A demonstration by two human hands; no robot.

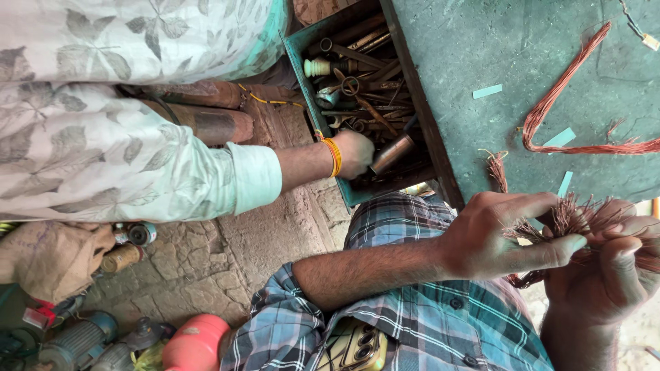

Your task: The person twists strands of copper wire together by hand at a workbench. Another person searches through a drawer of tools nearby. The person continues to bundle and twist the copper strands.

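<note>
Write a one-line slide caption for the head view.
Both hands sort copper wire ends while another person's hand reaches into a tool drawer.

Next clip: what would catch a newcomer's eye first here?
Low on the right, the left hand and right hand pinch a bundle of copper wire ends by the green table. At centre, another person's hand, with an orange wristband, reaches into an open drawer crammed with rusty tools.

A single head-worn camera looks steeply down from close range, over the wearer's blue plaid shirt (412,323) at six o'clock. The worn green metal desk (495,48) fills one to two o'clock. An open green tool drawer (292,42) sits near twelve, stone floor (206,254) toward eight.
</note>
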